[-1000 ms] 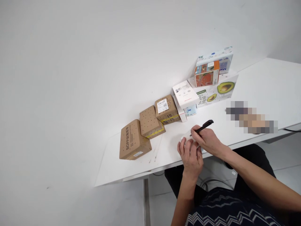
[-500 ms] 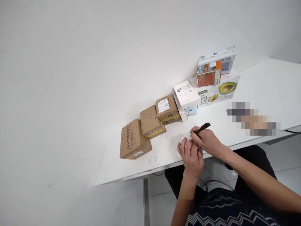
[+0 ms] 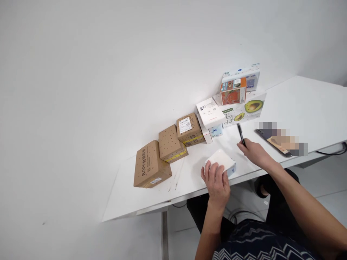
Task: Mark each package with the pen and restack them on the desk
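Note:
My left hand (image 3: pixel 217 181) lies over the near left corner of a small box (image 3: pixel 219 159) with a white top and bluish side. Its fingers curl over the top and steady it at the table's front edge. A black pen (image 3: pixel 241 134) is gripped in my right hand (image 3: pixel 253 151), which hovers to the right of the box. The pen points up and away, apart from the box.
Along the wall on the white table (image 3: pixel 295 108) stand brown cartons (image 3: pixel 151 164), a white box (image 3: pixel 210 111), an orange box (image 3: pixel 233 95) and an avocado-printed box (image 3: pixel 244 110). A phone (image 3: pixel 261 134), partly blurred out, lies at right. A cable (image 3: pixel 332 152) runs beyond the table's edge.
My right hand has lifted off the small box and moved right with the pen. The box's white top now shows. My left hand stays on it, and the view has shifted slightly.

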The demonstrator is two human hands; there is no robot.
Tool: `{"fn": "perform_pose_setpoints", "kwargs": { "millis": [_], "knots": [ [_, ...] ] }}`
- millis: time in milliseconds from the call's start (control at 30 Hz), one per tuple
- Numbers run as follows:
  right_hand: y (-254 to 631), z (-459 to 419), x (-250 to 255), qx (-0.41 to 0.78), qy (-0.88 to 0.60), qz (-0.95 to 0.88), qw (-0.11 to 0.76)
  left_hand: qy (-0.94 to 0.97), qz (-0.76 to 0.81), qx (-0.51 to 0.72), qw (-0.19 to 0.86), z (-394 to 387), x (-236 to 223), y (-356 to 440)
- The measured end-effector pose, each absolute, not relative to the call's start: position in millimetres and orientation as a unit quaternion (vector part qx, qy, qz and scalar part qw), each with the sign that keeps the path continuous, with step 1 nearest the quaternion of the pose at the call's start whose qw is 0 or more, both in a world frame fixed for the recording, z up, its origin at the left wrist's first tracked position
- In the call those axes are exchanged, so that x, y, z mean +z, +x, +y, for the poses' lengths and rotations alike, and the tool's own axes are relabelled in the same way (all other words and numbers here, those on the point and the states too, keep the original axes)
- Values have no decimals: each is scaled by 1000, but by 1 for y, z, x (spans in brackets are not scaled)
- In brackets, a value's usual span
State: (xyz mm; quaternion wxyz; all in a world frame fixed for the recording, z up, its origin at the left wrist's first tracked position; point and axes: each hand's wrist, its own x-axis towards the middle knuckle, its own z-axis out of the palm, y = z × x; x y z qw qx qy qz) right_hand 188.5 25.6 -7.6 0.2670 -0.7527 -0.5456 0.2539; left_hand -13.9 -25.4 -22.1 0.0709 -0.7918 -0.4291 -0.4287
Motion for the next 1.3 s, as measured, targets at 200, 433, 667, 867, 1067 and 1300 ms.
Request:
{"fn": "perform_pose_setpoints", "kwargs": {
  "millis": [200,433,667,867,1067,1300],
  "knots": [
    [193,31,-41,221,-792,-564,75,-796,-416,-433,75,-21,-22,-15],
    [220,19,-50,85,-833,-531,134,-794,-418,-433,82,-21,-24,-17],
    [278,10,-50,51,-859,-477,180,-788,-421,-442,79,-21,-26,-16],
    [286,13,-45,83,-861,-463,192,-780,-436,-443,74,-24,-28,-15],
    [269,-16,-22,300,-784,-368,399,-775,-440,-448,72,-25,-28,-14],
    [188,-74,34,694,-466,-203,509,-772,-449,-443,82,-24,-29,-13]
  ]
}}
